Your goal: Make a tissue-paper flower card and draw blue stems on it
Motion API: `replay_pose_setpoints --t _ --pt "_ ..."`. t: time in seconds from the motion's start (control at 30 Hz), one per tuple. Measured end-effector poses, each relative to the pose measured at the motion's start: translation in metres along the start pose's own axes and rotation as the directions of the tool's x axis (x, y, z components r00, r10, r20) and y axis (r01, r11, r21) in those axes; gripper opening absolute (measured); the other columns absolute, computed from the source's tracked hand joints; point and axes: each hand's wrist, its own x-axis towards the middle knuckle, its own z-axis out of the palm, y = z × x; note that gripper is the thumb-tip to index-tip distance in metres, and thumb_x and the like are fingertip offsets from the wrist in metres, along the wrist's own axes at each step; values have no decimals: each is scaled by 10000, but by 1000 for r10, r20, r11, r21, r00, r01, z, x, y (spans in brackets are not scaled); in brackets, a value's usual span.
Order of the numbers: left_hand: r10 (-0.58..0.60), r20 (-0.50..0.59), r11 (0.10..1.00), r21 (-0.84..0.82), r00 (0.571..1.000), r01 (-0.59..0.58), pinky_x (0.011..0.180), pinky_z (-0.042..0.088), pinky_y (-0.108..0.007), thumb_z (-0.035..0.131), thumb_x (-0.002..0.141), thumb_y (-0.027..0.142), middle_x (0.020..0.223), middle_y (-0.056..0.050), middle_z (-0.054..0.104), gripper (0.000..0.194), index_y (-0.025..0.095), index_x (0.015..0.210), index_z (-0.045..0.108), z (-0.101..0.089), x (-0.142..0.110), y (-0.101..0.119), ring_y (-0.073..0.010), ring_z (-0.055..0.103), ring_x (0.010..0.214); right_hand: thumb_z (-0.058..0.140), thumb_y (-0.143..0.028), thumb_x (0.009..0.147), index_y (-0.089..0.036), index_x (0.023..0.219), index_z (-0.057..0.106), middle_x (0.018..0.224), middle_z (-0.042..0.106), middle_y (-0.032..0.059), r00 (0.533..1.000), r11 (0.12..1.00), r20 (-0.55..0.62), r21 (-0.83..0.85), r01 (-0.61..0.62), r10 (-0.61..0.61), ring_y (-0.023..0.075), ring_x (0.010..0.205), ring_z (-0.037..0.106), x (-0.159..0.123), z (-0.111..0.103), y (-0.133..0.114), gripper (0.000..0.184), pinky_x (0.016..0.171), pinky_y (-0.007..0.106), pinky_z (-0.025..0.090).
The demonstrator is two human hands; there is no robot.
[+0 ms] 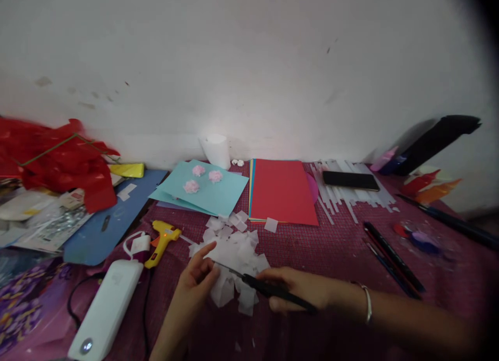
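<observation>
One right hand point(300, 284) wraps its fingers around black scissors point(265, 287); the left hand point(195, 283) half-curls, any pinch unclear.

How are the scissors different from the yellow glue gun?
The scissors have black handles, but the glue gun is mostly yellow.
The scissors are held in the right hand, while the glue gun lies on the reddish-purple table with no hand on it.
The scissors are long and slim; the glue gun has a bent, pistol-like shape.
Both are close to the pile of white paper pieces.
</observation>
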Motion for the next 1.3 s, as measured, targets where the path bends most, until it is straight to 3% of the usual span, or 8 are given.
replay_pose_setpoints --t 0.13,0.23,0.3,0.4,0.63,0.83,1.03,1.3 --pt "-13 -3 999 -44 1000 13 514 317 -169 745 700 398 655 82 484 704 197 1304 445 -1 4 -2 -56 431 545 616 -581 803 -84 1205 538 775 507 10 995 993 -36 84 -87 90 65 571 454 1 1 8 643 475 173 370" --pt "-113 -8 980 -168 994 110 543 409 -206 743 684 450 709 43 581 688 221 1265 455 -2 0 -5 -104 548 588 615 -598 794 -91 1181 552 717 525 -6 990 984 -71 139 -111 122 39 494 450 -1 0 8 641 420 146 336" --pt "-222 40 948 -227 974 225 535 444 -231 766 643 459 693 17 620 543 202 1072 556 -3 -6 -8 -124 572 566 615 -599 794 -100 1177 552 703 519 -18 987 980 -94 159 -117 133 31 480 438 -2 0 6 632 413 139 326" --pt "-300 99 920 -231 949 316 457 387 -184 812 588 402 547 41 569 359 174 738 578 -4 -14 -14 -67 477 442 605 -620 790 -106 1184 534 723 511 -19 983 978 -104 157 -136 153 34 499 437 -2 -2 2 651 432 146 344" --pt "-251 -20 940 -242 968 239 521 431 -181 842 536 398 606 40 594 380 171 743 617 -5 -7 -17 -83 543 530 514 -711 796 -54 1218 472 899 481 53 998 998 37 15 -54 54 115 733 483 -17 -15 -9 782 639 225 438" --pt "-202 0 961 -193 979 198 503 379 -175 799 615 388 636 36 602 307 173 721 606 -9 0 -24 -71 487 528 553 -597 836 -86 1274 483 931 506 59 987 975 26 -162 -153 160 145 769 451 -33 -17 -13 676 704 262 438" --pt "-201 115 976 -61 973 209 502 363 -187 747 685 430 598 23 587 305 158 700 611 -2 -1 -19 -76 473 515 596 -537 833 -85 1226 510 884 497 39 994 993 44 -67 -94 97 115 707 419 -9 -11 -5 605 638 230 413" --pt "-230 100 965 -107 968 240 466 356 -191 773 629 466 560 30 572 362 156 672 591 6 -1 -9 -77 467 471 575 -625 813 -86 1193 530 909 511 49 999 999 3 -1 -41 41 124 753 455 0 -5 -8 661 665 248 413"
